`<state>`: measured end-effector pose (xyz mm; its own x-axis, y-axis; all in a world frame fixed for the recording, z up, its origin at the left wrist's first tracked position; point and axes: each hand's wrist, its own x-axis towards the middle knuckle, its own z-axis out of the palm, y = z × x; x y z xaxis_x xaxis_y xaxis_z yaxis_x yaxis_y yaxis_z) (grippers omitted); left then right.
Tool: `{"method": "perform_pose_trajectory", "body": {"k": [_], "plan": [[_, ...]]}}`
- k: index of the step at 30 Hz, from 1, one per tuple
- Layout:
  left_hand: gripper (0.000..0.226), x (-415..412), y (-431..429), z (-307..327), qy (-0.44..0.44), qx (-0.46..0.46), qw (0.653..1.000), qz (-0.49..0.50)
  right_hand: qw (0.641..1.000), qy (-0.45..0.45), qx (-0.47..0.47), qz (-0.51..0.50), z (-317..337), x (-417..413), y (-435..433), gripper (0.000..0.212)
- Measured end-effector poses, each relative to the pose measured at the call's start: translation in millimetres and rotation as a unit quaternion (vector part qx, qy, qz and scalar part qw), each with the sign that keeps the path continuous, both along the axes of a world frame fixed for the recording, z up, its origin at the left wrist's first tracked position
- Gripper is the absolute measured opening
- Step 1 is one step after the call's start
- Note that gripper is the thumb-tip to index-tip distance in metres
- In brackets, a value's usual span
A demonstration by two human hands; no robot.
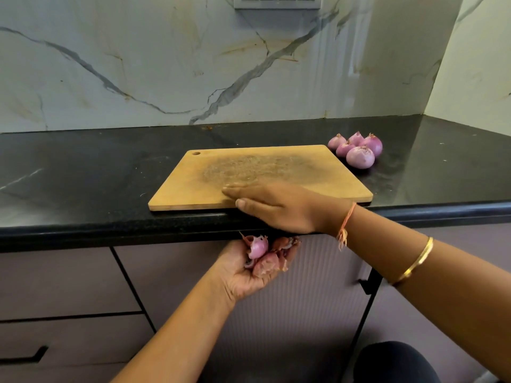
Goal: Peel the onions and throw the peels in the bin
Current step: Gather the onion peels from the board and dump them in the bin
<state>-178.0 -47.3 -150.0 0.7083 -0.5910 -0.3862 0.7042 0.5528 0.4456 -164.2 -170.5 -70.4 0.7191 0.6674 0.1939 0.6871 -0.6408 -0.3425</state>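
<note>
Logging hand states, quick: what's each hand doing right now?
Left hand: cupped, holding onion peels.
Right hand: open, flat on the cutting board.

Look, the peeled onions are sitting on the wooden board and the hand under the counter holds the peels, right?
Not quite. The head view shows the peeled onions on the black counter, just past the far right corner of the wooden board, not on it. The rest holds: the left hand, cupped under the counter edge, holds the peels.
</note>
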Motion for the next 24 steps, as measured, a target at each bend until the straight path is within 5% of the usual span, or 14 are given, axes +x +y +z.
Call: {"method": "perform_pose_trajectory", "body": {"k": [4,11,15,18,24], "plan": [[0.034,-0.9,-1.2,0.5,0.001,0.0,1.0,0.005,0.998,-0.044,0.004,0.048,-8.3,-9.0,-1.2,0.052],[0.036,-3.5,-0.7,0.7,-0.003,0.009,1.0,0.012,0.972,0.094,0.215,0.003,3.2,-7.3,-15.6,0.042],[0.037,-3.3,-0.8,0.8,-0.002,0.014,1.0,0.012,0.988,0.054,0.053,-0.132,15.4,8.3,-20.9,0.045],[0.037,-0.2,0.1,-1.8,-0.005,0.024,1.0,0.011,0.992,0.072,-0.046,-0.092,11.9,4.9,-14.1,0.048],[0.036,0.1,0.1,-0.7,-0.005,0.044,0.999,0.003,0.987,0.138,0.081,-0.015,23.5,-18.9,-18.7,0.041]]}}
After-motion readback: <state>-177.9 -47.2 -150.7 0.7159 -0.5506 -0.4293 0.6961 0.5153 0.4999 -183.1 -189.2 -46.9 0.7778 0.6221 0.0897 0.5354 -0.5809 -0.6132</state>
